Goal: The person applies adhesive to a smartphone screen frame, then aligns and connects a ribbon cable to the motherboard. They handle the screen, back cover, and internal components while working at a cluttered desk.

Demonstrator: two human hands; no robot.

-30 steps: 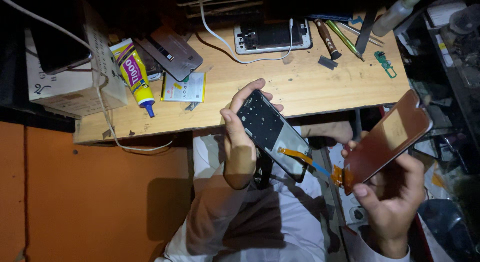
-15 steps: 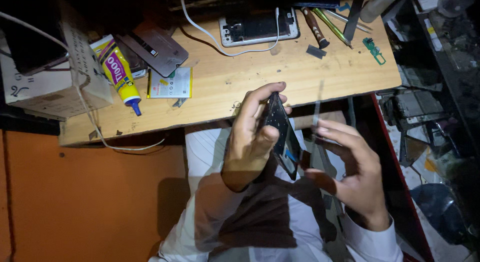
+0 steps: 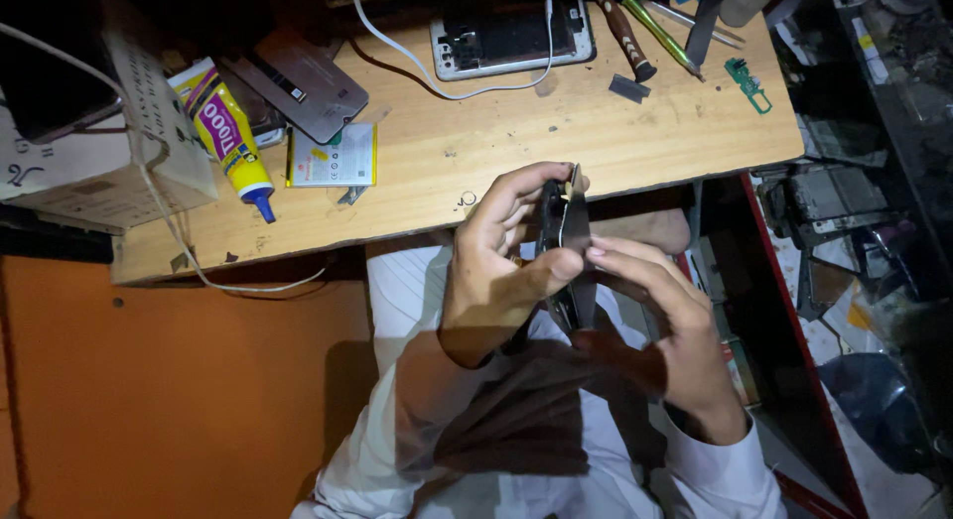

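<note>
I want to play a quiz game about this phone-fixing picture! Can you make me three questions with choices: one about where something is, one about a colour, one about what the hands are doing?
1. Where does the glue tube lie?
A the wooden desk's left part
B the floor
C the lap

2. What colour is the tube's nozzle?
A red
B blue
C white

3. The phone screen panel is:
A flat on the desk
B held edge-on by left hand and right hand
C boxed

Answers: 1 A, beside the cardboard box; 2 B, the tip is blue; 3 B, both hands pinch it.
</note>
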